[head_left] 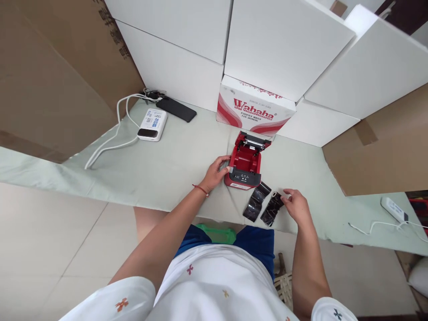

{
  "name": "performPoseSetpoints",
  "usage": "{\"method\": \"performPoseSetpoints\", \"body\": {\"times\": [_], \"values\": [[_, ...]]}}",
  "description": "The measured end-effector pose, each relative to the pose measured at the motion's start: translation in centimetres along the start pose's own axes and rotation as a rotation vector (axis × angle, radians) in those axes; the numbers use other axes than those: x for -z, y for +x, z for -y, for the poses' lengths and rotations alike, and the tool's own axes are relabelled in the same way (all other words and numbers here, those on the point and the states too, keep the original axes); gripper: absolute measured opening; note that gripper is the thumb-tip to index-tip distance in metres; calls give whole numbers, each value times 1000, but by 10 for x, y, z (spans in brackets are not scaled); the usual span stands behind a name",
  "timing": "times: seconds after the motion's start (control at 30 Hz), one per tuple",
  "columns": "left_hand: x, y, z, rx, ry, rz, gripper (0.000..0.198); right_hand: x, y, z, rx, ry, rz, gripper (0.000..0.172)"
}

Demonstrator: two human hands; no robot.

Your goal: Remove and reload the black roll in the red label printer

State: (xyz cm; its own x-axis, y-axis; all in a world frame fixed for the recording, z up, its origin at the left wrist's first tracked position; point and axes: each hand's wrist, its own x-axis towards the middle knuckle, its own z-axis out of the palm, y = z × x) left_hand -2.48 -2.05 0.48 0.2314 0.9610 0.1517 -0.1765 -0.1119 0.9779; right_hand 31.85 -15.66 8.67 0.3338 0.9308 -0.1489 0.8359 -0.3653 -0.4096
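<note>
A small red and black printer (243, 178) sits on the cloth-covered table with its lid (253, 141) raised, and its red inner bay is visible. My left hand (216, 174) grips its left side, thumb at the front corner and fingers along the wall. Just right of the printer lie two dark pieces: a shiny black strip (257, 201) and a rolled black film with a pale core (273, 208). Beside the roll is my right hand (296, 206), thumb and forefinger apart at its upper end. Whether the thumb touches the roll I cannot tell.
A Wahaba-type water carton (256, 107) stands behind the printer, against stacked white boxes (264, 44). Back left are a black phone (176, 109) and a white device (153, 125) with cables. Brown cartons (377, 147) flank the table. Another white device (394, 209) lies far right.
</note>
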Motion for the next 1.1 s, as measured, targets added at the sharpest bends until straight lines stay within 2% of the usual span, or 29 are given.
{"method": "performPoseSetpoints", "body": {"times": [0.07, 0.13, 0.2, 0.27, 0.33, 0.37, 0.47, 0.53, 0.6, 0.67, 0.77, 0.83, 0.97, 1.1], "values": [[0, 0, -1, 6, -7, 2, 44, -5, -3, -4, 22, -16, 66, 38], [0, 0, -1, 1, -10, 2, 44, -10, -7, -2, 52, -2, 73, 39], [0, 0, 0, -8, -7, 2, 44, -5, -14, 3, 75, 27, 126, 37], [-1, 0, 1, -11, -2, -1, 44, 15, -21, 11, 105, 103, 321, 32], [-1, 0, 2, -9, 4, -4, 45, 49, -29, 22, 170, 210, 589, 32], [-1, 0, 3, -12, 8, -4, 45, 68, -31, 30, 216, 244, 649, 34], [-1, 1, 6, -34, 25, -9, 46, 113, -29, 62, 391, 274, 679, 37], [-1, 1, 7, -45, 41, -15, 46, 121, -17, 88, 480, 287, 651, 35], [-2, 1, 8, -51, 61, -18, 46, 107, 0, 114, 513, 294, 568, 36], [-2, 1, 8, -58, 84, -19, 47, 78, 19, 139, 502, 261, 462, 39], [-2, 1, 7, -68, 125, -17, 46, 32, 41, 171, 498, 45, 278, 39], [-2, 1, 8, -74, 153, -13, 47, 10, 49, 189, 483, -143, 172, 39], [-1, 3, 10, -88, 187, -13, 45, -9, 55, 212, 408, -410, 94, 36], [-3, 4, 11, -91, 178, -17, 43, -12, 62, 220, 376, -473, 118, 36]]}}
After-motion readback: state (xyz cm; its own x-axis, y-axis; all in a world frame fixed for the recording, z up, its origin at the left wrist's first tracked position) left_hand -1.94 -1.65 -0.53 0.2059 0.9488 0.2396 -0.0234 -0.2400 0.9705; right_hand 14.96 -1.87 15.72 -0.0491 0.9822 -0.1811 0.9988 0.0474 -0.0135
